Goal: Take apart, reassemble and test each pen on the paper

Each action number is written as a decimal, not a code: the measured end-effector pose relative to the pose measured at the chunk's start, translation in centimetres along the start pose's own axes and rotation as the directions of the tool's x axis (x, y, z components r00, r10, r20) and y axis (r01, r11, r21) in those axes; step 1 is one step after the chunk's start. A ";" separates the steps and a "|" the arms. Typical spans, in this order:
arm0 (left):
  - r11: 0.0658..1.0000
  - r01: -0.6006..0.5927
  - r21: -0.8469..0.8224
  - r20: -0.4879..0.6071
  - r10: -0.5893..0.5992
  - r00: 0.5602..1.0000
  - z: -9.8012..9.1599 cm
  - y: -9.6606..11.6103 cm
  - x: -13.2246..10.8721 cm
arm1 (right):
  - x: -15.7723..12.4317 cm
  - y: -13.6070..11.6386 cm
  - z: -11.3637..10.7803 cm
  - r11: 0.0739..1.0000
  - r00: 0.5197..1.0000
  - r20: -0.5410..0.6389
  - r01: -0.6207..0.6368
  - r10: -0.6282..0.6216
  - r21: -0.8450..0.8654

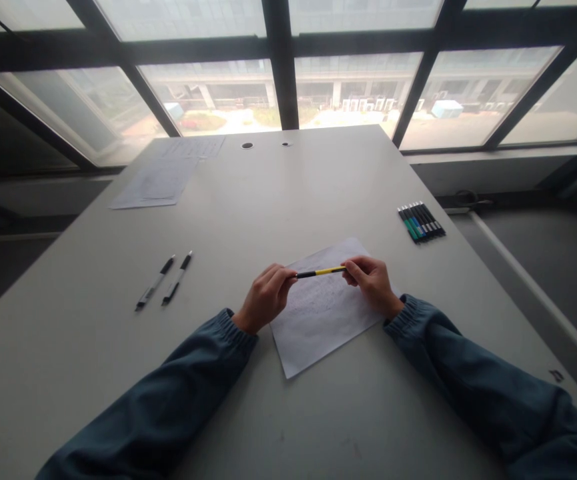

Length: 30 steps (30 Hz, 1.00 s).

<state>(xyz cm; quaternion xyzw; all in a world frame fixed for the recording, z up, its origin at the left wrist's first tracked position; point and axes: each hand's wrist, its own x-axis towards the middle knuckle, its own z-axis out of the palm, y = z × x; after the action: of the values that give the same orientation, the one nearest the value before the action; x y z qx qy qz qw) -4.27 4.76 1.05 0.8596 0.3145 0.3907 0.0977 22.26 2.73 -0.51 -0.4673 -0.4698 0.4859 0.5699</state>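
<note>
A black and yellow pen (322,271) is held level over a sheet of paper (313,340), one end in each hand. My left hand (267,298) pinches its black end between thumb and fingers. At the yellow end, my right hand (372,283) is closed in a similar pinch. Faint scribbled marks cover the middle of the sheet, which lies askew on the white table (293,200). The pen's two tips are hidden by my fingers.
Two pens (155,283) lie side by side at the left. A row of several pens (421,223), green, blue and black, is at the right near the table edge. More papers (161,175) lie at the far left. Windows (218,97) stand behind the table.
</note>
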 end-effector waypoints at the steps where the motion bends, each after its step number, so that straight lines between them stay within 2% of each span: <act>1: 1.000 0.006 0.006 0.019 -0.006 1.000 0.0 0.0 0.0 | 0.0 0.0 0.0 1.000 1.000 0.003 0.003 -0.003 -0.006; 4: 1.000 0.015 0.012 0.048 -0.015 0.999 0.1 0.0 0.1 | 0.0 -0.2 0.0 0.999 0.999 0.024 0.045 -0.044 -0.019; 7: 0.999 0.024 -0.022 0.028 -0.023 0.999 0.3 -0.2 0.0 | 0.0 -0.2 0.0 0.995 0.994 0.045 0.096 -0.095 -0.021; 14: 0.988 0.083 -0.132 0.042 -0.078 0.996 0.3 -0.3 -0.2 | 0.0 -0.1 0.0 0.995 0.996 0.019 0.091 -0.091 -0.041; 21: 0.995 0.076 -0.058 -0.120 -0.083 0.989 0.8 -0.3 -0.2 | -0.1 -0.4 0.1 0.992 0.993 -0.039 0.112 -0.115 -0.064; 25: 0.997 0.042 -0.069 -0.127 -0.050 0.991 0.9 -0.3 -0.1 | -0.1 -0.5 0.1 0.991 0.993 -0.037 0.112 -0.115 -0.080; 30: 0.997 0.061 -0.054 -0.113 -0.067 0.991 0.7 -0.2 -0.1 | -0.1 -0.5 0.0 0.991 0.994 -0.030 0.106 -0.109 -0.083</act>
<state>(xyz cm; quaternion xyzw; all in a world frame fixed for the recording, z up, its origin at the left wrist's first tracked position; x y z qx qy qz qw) -3.89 4.96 0.41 0.8225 0.3371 0.4439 0.1134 22.27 2.57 -0.07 -0.4725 -0.5038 0.4267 0.5838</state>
